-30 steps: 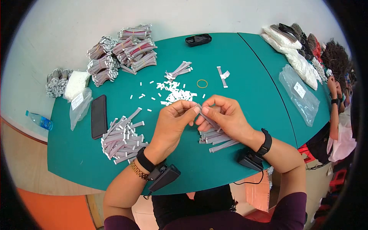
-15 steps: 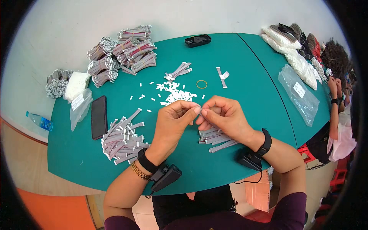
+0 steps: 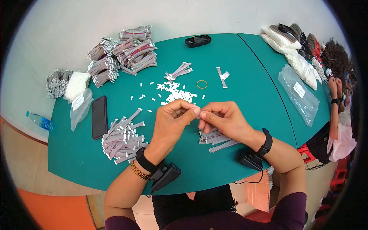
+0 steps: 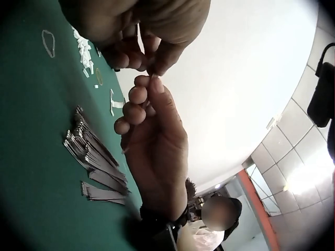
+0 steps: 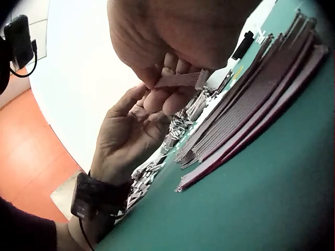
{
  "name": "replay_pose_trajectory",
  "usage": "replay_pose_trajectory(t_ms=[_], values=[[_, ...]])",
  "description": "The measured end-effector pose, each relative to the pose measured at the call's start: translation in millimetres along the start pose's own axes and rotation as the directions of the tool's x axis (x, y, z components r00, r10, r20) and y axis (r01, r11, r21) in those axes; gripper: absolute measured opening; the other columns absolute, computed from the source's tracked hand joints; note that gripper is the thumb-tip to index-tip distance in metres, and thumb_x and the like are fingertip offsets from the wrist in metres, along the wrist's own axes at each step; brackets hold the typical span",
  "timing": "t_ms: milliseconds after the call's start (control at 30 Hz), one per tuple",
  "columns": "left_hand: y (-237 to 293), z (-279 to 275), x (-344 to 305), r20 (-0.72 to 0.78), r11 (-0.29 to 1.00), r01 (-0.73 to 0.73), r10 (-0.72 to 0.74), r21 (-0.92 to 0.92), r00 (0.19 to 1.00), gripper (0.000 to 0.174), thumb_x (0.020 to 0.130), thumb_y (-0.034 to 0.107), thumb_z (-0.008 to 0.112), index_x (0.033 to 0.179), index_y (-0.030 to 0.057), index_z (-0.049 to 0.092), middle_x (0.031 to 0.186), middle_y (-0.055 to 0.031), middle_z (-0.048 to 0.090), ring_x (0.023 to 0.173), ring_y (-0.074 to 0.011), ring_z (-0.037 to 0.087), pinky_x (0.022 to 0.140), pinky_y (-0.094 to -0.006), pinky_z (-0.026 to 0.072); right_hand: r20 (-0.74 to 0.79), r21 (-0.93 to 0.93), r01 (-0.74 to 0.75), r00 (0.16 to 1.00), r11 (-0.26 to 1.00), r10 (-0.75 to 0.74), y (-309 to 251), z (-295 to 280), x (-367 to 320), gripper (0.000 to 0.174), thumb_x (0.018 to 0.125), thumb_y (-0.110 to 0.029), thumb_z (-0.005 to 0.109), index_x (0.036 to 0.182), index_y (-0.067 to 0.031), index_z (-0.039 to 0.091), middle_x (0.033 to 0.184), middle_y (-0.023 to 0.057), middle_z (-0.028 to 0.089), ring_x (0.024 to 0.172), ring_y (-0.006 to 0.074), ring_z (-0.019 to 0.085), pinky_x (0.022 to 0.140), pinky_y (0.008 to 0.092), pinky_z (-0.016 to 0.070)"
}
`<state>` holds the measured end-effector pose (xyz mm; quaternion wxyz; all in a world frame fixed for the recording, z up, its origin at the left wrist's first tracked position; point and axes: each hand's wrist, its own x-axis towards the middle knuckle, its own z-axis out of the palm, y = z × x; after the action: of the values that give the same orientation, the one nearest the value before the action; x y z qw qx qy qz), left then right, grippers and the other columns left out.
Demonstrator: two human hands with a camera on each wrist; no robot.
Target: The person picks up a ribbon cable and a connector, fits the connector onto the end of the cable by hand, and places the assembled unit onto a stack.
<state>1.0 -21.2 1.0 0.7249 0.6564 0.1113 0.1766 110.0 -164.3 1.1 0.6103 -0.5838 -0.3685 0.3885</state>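
Over the table, my left hand (image 3: 172, 122) and right hand (image 3: 228, 122) meet at the fingertips. In the right wrist view a short grey flat ribbon cable (image 5: 180, 80) with a pale connector at its end sticks out from my right hand's pinch. My left thumb and forefinger pinch at the cable's other end, which the fingertips hide. Beneath the right hand lies a row of similar ribbon cables (image 3: 220, 145). Left of my left wrist is a loose heap of ribbon cables (image 3: 122, 140). Small white pieces (image 3: 178, 95) are scattered just beyond the hands.
Bundled cables (image 3: 134, 50) are stacked at the back left, near a black phone (image 3: 99, 117) and a plastic bag (image 3: 80, 107). A rubber band (image 3: 202, 84), a cable with a white tag (image 3: 222, 78) and a black case (image 3: 197, 40) lie farther back. Another person's arms (image 3: 334, 103) are at right.
The cable that showed between my hands a second ago is now hidden in the head view. My right hand has turned and dropped slightly, while the left stays nearly in place.
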Motion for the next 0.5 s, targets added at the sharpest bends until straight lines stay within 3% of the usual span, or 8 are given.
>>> replay_pose_trajectory(t_ms=[300,500], values=[[-3.7,-6.0,3.7,0.093,0.983,0.112,-0.099,-0.149,0.991,0.022,0.09,0.02,0.059,0.089,-0.0014,0.065,0.074,-0.0012,0.058,0.066,-0.0068,0.05,0.063,-0.0211,0.041,-0.031,0.072,0.018,0.999,0.997,-0.016,0.6,-3.9,0.8,0.018,0.092,-0.015,0.056,0.089,0.0009,0.063,0.074,0.0049,0.064,0.06,0.0079,0.06,0.056,0.02,0.0498],[-3.7,-6.8,3.6,0.097,0.982,0.114,-0.1,-0.153,0.99,0.022,0.086,0.019,0.064,0.093,-0.002,0.065,0.079,-0.0029,0.061,0.067,-0.0076,0.05,0.064,-0.0208,0.0419,-0.043,0.082,0.024,0.999,0.996,-0.021,1.3,-3.7,1.5,0.018,0.091,-0.015,0.056,0.088,0.0009,0.063,0.073,0.0047,0.064,0.06,0.0079,0.06,0.056,0.02,0.0498]])
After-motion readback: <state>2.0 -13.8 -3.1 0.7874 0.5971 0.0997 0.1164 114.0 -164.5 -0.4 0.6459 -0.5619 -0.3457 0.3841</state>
